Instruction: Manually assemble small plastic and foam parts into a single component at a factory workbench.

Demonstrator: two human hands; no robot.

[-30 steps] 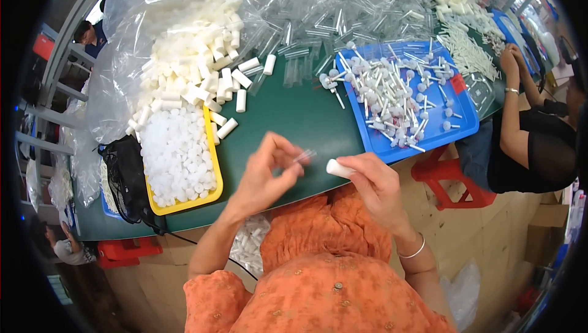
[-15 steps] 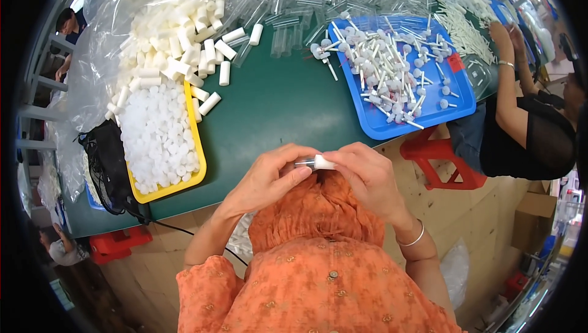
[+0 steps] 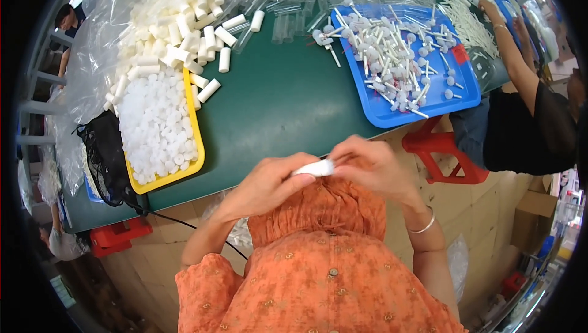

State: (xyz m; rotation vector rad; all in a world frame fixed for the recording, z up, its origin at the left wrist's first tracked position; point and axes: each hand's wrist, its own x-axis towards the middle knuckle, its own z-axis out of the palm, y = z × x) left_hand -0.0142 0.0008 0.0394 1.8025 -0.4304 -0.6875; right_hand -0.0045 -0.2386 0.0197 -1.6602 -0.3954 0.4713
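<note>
Just over the table's near edge, my left hand (image 3: 274,181) pinches a white cylinder (image 3: 314,168) between thumb and fingers. The cylinder lies nearly level, and its left end is covered by the fingers. A clear sleeve around it cannot be made out here. At its right end is my right hand (image 3: 372,167), smeared by motion, with thumb and forefinger curved close to the tip. Whether those fingers touch the cylinder is unclear.
A yellow tray (image 3: 199,143) of small white caps stands left, beside a black mesh bag (image 3: 104,155) and a pile of white cylinders (image 3: 177,39). Clear tubes (image 3: 288,23) lie behind. Right, a blue tray (image 3: 392,120) holds white-stemmed parts; a co-worker's arm (image 3: 517,48) reaches the table beyond.
The clear tube visible at my left fingers is hidden now; the white cylinder is in my left hand's grip instead of between my right fingers. My right hand has shifted slightly right.
</note>
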